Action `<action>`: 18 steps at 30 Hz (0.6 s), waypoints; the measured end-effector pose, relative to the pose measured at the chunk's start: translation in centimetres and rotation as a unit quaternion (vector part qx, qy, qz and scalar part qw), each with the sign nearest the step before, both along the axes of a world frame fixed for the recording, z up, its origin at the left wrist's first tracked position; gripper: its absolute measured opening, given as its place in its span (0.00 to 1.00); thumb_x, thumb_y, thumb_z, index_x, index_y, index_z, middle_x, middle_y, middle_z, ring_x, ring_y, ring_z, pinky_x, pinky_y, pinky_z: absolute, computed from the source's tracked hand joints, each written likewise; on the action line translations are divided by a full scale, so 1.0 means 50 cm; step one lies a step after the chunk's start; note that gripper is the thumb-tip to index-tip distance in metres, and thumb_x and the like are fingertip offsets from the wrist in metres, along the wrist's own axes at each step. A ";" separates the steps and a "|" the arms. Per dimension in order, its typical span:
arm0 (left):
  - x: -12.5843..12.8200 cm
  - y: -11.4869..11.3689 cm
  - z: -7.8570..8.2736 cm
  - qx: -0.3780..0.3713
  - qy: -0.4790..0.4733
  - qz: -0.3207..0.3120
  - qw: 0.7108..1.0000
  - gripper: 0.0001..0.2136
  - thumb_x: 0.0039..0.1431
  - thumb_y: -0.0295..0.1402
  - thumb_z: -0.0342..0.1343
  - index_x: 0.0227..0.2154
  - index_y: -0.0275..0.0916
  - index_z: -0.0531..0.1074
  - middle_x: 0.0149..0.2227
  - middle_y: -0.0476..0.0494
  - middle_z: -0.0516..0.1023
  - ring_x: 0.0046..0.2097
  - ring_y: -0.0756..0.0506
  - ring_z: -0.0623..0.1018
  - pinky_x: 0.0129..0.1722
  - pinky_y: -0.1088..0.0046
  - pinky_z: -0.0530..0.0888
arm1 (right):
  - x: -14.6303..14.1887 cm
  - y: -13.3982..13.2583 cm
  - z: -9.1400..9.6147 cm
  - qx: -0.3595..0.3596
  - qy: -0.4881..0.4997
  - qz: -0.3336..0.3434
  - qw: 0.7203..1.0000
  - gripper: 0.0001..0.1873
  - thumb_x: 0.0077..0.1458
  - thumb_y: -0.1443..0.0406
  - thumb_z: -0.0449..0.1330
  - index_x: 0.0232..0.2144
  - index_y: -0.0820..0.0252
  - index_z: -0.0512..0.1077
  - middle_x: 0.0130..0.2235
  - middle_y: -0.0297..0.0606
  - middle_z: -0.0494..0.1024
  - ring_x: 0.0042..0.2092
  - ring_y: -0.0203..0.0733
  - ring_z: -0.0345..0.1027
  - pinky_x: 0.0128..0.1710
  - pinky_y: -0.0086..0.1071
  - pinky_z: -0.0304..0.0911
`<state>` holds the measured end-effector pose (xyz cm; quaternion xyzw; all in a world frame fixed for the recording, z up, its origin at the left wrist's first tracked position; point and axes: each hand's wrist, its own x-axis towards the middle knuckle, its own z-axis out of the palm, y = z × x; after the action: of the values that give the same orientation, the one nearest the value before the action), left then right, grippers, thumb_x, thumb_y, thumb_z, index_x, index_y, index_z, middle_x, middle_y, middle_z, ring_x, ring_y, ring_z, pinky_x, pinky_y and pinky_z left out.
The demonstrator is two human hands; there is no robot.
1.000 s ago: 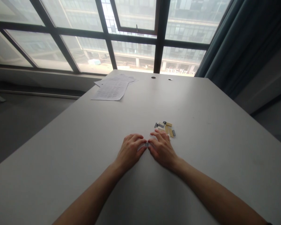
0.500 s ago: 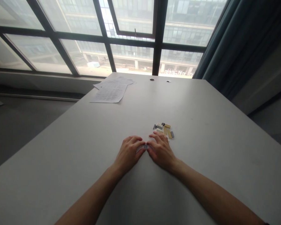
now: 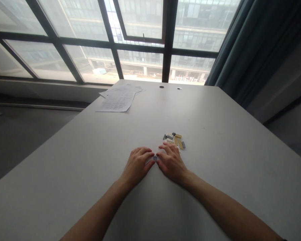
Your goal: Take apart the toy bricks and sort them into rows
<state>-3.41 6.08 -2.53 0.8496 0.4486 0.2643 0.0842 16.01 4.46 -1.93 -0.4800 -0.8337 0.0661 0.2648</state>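
Between the fingertips of both hands is a small grey building brick (image 3: 155, 158), low over the white table or resting on it. My left hand (image 3: 139, 162) pinches it from the left with thumb and forefinger. From the right, my right hand (image 3: 171, 160) has its thumb and forefinger at the same brick, the other fingers reaching forward. Just beyond the right hand lies a loose group of building bricks: tan ones (image 3: 178, 142), grey ones (image 3: 169, 136), white ones and a black one (image 3: 174, 134). My right fingers hide part of that group.
The white table (image 3: 215, 144) spreads out on all sides of my hands. Printed paper sheets (image 3: 119, 100) lie at its far left. Two round cable holes (image 3: 162, 87) sit near the far edge, before the windows. A dark blue curtain (image 3: 240, 60) hangs at the right.
The view has tilted slightly, so everything sits a little lower. Slightly more of the grey brick shows between my fingertips; both hands otherwise keep nearly the same place.
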 end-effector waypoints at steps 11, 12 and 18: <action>0.001 -0.002 0.004 -0.002 0.005 0.001 1.000 0.08 0.59 0.34 0.58 0.41 0.43 0.76 0.46 0.45 0.76 0.50 0.41 0.73 0.53 0.58 0.67 | -0.001 0.002 -0.006 0.001 0.003 0.000 1.000 0.10 0.58 0.65 0.59 0.42 0.59 0.74 0.54 0.44 0.71 0.62 0.53 0.53 0.62 0.50 0.45; 0.001 -0.002 0.005 -0.002 0.005 0.001 1.000 0.08 0.58 0.34 0.58 0.41 0.43 0.76 0.46 0.45 0.76 0.50 0.41 0.73 0.53 0.58 0.67 | -0.001 0.002 -0.006 0.001 0.002 0.001 1.000 0.10 0.58 0.65 0.59 0.42 0.58 0.74 0.54 0.44 0.71 0.62 0.53 0.53 0.62 0.50 0.44; 0.000 0.000 0.002 0.005 0.006 0.001 1.000 0.08 0.59 0.34 0.58 0.41 0.43 0.76 0.46 0.44 0.77 0.50 0.41 0.73 0.53 0.58 0.67 | 0.000 0.002 -0.005 0.000 0.000 0.000 1.000 0.10 0.57 0.66 0.59 0.42 0.58 0.74 0.54 0.44 0.71 0.62 0.53 0.53 0.62 0.51 0.45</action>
<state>-3.41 6.06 -2.45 0.8512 0.4486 0.2612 0.0773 16.02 4.57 -2.17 -0.4802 -0.8336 0.0659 0.2649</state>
